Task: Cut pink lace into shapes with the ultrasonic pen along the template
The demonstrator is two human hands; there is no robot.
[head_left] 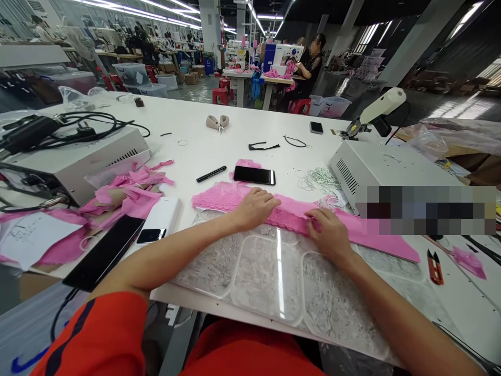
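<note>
A long strip of pink lace fabric (223, 196) lies across a clear plastic sheet (270, 277) with a marbled grey pattern, and its smooth end stretches off to the right. My left hand (256, 208) rests on top of the lace, fingers laid fairly flat and pointing right. The strip's near edge is pinched between the thumb and fingers of my right hand (331, 232), partly hiding the grip. Just beyond the cloth are a black phone (254, 175) and a black pen (211, 174), with a smaller pink piece (246, 163) partly under the phone.
Grey metal boxes stand at left (78, 156) and right (383, 167). Orange-handled thread snips (435, 267) lie at right, near tangled thread (323, 178). Pink garments (129, 196), a white power bank (166, 214) and a dark tablet-like slab (105, 250) sit at left. A person sews beyond the table.
</note>
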